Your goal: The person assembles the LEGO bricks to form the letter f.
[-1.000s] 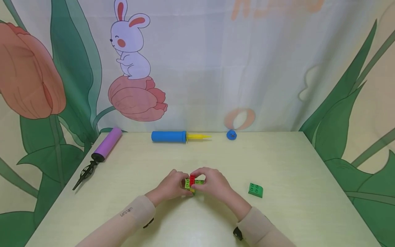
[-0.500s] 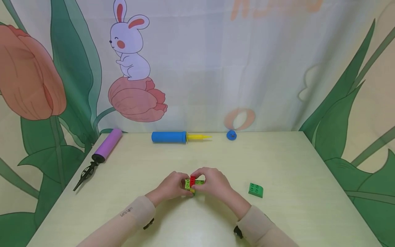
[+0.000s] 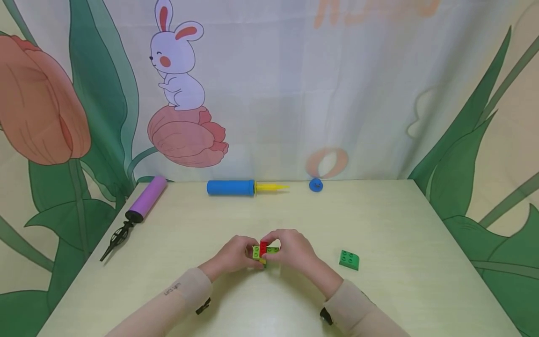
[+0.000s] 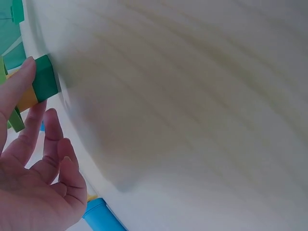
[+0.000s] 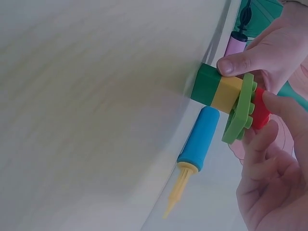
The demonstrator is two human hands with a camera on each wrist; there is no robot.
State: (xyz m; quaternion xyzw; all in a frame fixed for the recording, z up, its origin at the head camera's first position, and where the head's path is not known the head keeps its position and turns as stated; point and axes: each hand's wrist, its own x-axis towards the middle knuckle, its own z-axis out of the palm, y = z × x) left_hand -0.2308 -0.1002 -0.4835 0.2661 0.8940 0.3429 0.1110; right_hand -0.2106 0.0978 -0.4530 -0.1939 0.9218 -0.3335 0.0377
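Near the middle of the table, a small stack stands between both hands. At its bottom is a dark green brick [image 5: 207,85], with a yellow brick [image 5: 226,95] on it and a light green studded plate [image 5: 239,113] across the top. My left hand [image 3: 234,254] pinches the lower bricks between thumb and fingers; the left wrist view shows its other fingers loosely bent. With thumb and index finger, my right hand [image 3: 296,252] pinches a red brick [image 3: 263,249] against the studs of the plate. Whether the red brick is fully seated is hidden by the fingers.
A green brick [image 3: 349,260] lies right of the hands. Along the back edge lie a blue pump [image 3: 230,187] with a yellow nozzle and a round blue piece with a face [image 3: 316,185]. A purple pump [image 3: 147,199] with a black end lies at the left edge.
The red brick has shifted very slightly right and toward me over the plate, with the right fingers on it. The left hand and the lower bricks have barely moved.
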